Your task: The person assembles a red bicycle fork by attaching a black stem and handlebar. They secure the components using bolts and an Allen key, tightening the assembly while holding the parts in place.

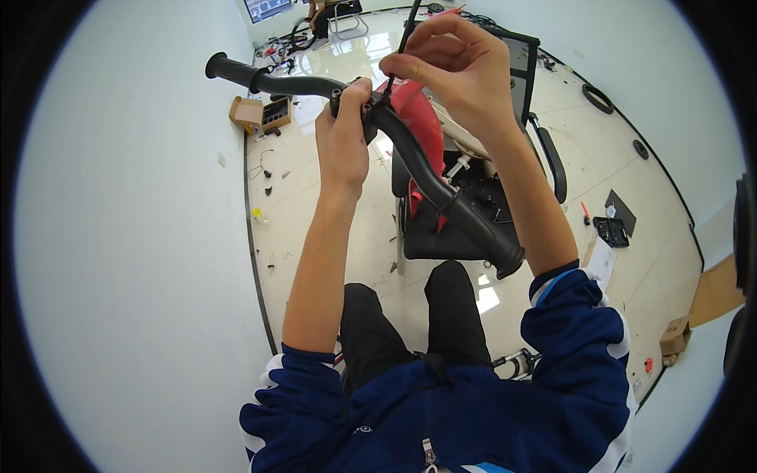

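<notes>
A black handlebar (pixel 410 154) with a grip at each end slants across the upper middle, held up in front of me. My left hand (pixel 343 146) is closed around its middle, at the clamp (pixel 369 110) with small bolts. In my right hand (pixel 461 71), thumb and fingertips pinch a thin black rod (pixel 409 31). The rod's lower end meets the bar beside the clamp; whether it sits in a bolt cannot be made out. Behind the bar is a red curved part (pixel 422 122), partly hidden by the bar and my right hand.
A black chair (pixel 445 236) stands beyond my knees, with small parts on its seat. An open cardboard box (pixel 251 113) lies by the left wall. To the right are a black tool case (pixel 612 232) and a black tyre (pixel 597 99). Another person (pixel 322 20) sits at the far end.
</notes>
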{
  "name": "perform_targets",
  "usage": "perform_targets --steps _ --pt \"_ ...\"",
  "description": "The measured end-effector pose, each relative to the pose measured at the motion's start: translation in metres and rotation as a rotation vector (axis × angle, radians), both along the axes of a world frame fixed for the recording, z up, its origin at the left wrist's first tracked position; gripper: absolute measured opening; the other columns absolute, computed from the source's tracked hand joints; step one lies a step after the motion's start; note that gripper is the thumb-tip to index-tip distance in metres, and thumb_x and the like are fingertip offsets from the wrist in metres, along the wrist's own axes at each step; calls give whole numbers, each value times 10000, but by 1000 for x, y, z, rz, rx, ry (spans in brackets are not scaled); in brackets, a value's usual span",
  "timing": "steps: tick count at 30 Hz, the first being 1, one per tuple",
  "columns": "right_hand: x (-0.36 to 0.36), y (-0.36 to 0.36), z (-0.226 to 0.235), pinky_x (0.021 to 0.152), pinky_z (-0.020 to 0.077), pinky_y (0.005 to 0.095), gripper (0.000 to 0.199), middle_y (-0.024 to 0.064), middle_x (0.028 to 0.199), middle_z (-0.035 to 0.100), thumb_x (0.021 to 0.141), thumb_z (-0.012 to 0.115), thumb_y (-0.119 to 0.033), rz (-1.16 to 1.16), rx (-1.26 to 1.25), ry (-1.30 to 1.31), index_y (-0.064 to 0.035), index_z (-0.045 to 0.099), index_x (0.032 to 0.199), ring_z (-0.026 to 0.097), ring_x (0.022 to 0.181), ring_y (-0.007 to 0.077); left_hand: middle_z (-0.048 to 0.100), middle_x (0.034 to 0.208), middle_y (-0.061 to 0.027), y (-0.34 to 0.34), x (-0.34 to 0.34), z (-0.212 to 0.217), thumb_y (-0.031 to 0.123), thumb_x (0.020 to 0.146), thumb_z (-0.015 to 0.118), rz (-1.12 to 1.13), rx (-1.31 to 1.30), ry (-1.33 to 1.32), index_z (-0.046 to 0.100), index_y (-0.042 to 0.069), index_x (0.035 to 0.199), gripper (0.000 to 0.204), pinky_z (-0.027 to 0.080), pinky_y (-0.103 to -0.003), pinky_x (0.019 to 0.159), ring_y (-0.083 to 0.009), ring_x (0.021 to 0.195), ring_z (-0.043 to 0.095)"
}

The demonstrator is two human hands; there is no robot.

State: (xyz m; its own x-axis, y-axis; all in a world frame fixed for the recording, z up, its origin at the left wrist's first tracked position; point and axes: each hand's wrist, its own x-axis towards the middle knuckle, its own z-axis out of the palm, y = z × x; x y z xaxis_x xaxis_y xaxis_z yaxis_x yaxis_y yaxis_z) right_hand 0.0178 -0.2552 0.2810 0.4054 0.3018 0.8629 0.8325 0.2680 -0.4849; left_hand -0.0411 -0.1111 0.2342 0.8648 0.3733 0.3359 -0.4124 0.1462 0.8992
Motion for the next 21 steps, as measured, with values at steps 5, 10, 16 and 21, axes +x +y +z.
perform_targets --steps 5,10,16,21 --pt "3 3 -1 833 594 313 304 143 977 720 873 699 -7 18 -54 -42 48 636 1165 720 921 216 451 650 59 1 0 -3 376 919 574 -2 -14 3 604 74 788 331 263 -219 515 -36 566 366" --pt "0 11 -9 925 556 346 272 167 1139 679 982 537 -23 153 23 6 58 595 1235 678 1066 256 456 657 57 0 -2 1 369 926 574 -4 -18 9 604 71 787 331 269 -217 512 -36 568 374" --pt "-13 13 -4 929 559 349 239 187 1105 690 986 523 -20 232 37 26 68 610 1191 689 1039 261 449 647 59 2 -3 -2 364 926 575 14 -6 -1 592 73 766 333 253 -220 505 -36 556 359" --pt "-10 5 -5 791 591 293 225 138 917 739 900 670 -52 -94 -21 -45 58 644 1095 730 851 194 430 626 66 0 -6 -2 370 926 580 5 20 -8 586 77 744 345 237 -228 501 -34 545 345"
